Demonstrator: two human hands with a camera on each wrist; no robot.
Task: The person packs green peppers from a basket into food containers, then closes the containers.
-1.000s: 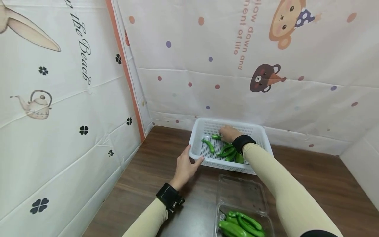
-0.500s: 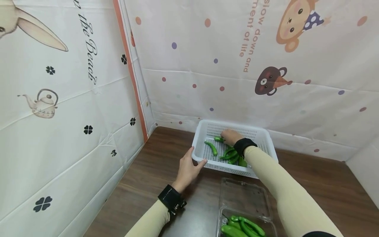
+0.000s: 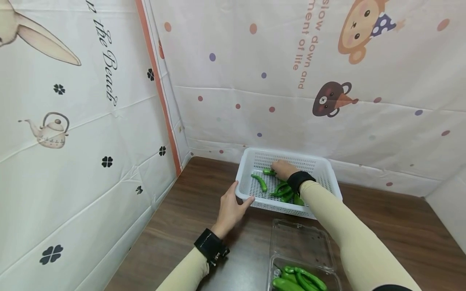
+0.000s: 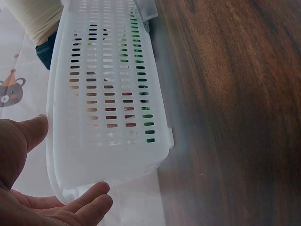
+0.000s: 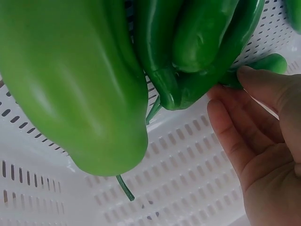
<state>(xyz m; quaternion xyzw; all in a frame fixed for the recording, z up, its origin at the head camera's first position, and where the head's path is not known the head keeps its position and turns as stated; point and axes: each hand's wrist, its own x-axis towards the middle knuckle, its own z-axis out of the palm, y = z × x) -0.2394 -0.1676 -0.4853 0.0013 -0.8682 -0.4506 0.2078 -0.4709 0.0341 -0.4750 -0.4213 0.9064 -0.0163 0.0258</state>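
Note:
A white perforated plastic basket (image 3: pixel 280 207) stands at the back of the table. My left hand (image 3: pixel 229 208) holds its near left corner, thumb at the rim and fingers round the corner wall. Inside the basket, toward its back wall, my right hand (image 3: pixel 285 169) pinches a green chili pepper (image 3: pixel 268 172) between thumb and fingers; in the right wrist view, the pepper's rounded end (image 5: pixel 273 63) shows past the thumb. A curved green pepper (image 3: pixel 259 183) lies to the left. Several darker peppers (image 3: pixel 282 190) and a large pale green pepper (image 5: pixel 70 94) lie under the right wrist.
Nearer the body, a clear plastic clamshell box lies with its lid (image 3: pixel 300 242) folded back. Several green peppers (image 3: pixel 302 279) fill its base. Brown wood-grain tabletop (image 3: pixel 171 230) surrounds both, and printed cloth walls (image 3: pixel 233 105) rise behind and at left.
The head view has shifted slightly. The right hand keeps its place on the pepper at the back of the basket, and the left hand stays at the corner.

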